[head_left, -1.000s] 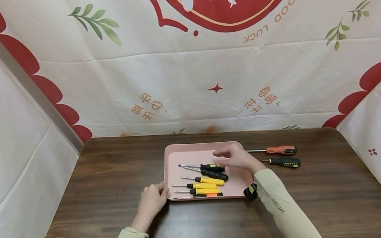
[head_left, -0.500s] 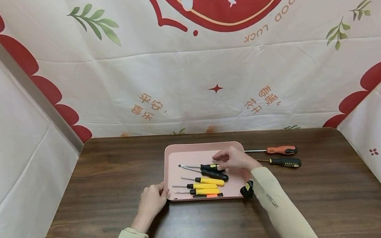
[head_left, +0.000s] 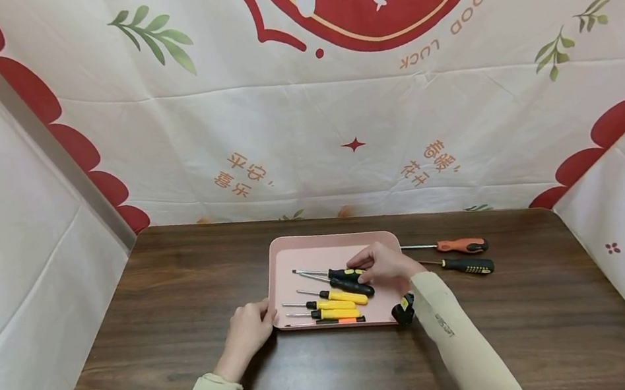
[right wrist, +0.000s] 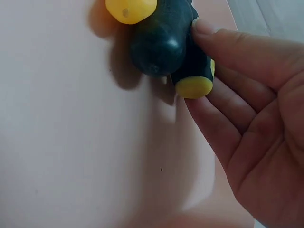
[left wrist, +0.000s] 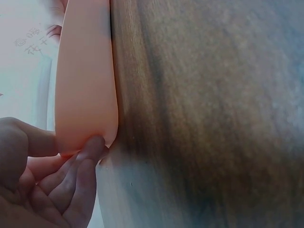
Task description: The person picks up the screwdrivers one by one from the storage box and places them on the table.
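My left hand (head_left: 247, 331) grips the near left corner of a pink tray (head_left: 284, 279), thumb and fingers pinching its wall (left wrist: 85, 85) in the left wrist view. Over the tray's right half, my right hand (head_left: 384, 262) pinches the handle of a black-and-yellow screwdriver (head_left: 335, 273); its yellow butt end shows in the right wrist view. Touching that handle is a plain black-handled screwdriver (head_left: 355, 286). Nearer me lie three yellow-handled screwdrivers (head_left: 345, 296) and a thin black-and-orange screwdriver (head_left: 339, 320) along the near wall. All their tips point left.
Right of the tray, an orange-handled screwdriver (head_left: 457, 246) and a dark-handled one with yellow dots (head_left: 469, 265) lie on the wooden table (head_left: 192, 278); the right hand and tray partly hide their shafts. A printed cloth (head_left: 291, 125) hangs behind the table.
My right hand has moved slightly left and down, and its thumb and fingers have closed on the black-and-yellow screwdriver's handle. The left hand stays at the tray's corner.
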Motion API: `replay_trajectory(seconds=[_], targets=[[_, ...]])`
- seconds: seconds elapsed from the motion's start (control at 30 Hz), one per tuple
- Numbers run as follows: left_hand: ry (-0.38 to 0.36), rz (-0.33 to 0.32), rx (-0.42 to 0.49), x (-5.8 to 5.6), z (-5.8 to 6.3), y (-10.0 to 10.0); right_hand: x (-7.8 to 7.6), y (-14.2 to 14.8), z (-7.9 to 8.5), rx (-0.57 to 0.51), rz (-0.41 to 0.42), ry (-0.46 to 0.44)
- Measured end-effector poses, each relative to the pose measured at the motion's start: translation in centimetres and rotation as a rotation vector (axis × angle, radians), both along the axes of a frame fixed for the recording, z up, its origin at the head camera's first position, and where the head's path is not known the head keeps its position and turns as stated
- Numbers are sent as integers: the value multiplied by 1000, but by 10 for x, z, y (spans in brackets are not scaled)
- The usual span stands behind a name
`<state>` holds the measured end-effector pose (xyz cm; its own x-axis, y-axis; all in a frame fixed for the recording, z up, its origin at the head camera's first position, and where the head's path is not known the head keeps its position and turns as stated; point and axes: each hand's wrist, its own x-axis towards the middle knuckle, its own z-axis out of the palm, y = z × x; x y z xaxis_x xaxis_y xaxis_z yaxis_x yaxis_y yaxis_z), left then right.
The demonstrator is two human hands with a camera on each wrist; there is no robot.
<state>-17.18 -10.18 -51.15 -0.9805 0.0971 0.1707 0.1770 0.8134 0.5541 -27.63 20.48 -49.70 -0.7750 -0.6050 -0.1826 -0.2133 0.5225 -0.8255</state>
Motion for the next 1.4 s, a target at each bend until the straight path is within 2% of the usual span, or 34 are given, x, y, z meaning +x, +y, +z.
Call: replay_trajectory(seconds=[0.33, 0.57, 0.87, 1.17, 1.4], targets=[[-7, -7, 1, 1, 1, 0, -1, -1, -1, 12, -6, 0], [-27, -3, 4, 1, 1, 0, -2, -7, 2, 110, 38, 75], [-22, -12, -2, 0, 0, -1, -3, -12, 4, 234, 40, 107], [-17, -3, 2, 1, 1, 0, -3, -9, 4, 183, 64, 128], [0, -9, 1, 0, 1, 0, -2, -7, 4, 166, 48, 149]])
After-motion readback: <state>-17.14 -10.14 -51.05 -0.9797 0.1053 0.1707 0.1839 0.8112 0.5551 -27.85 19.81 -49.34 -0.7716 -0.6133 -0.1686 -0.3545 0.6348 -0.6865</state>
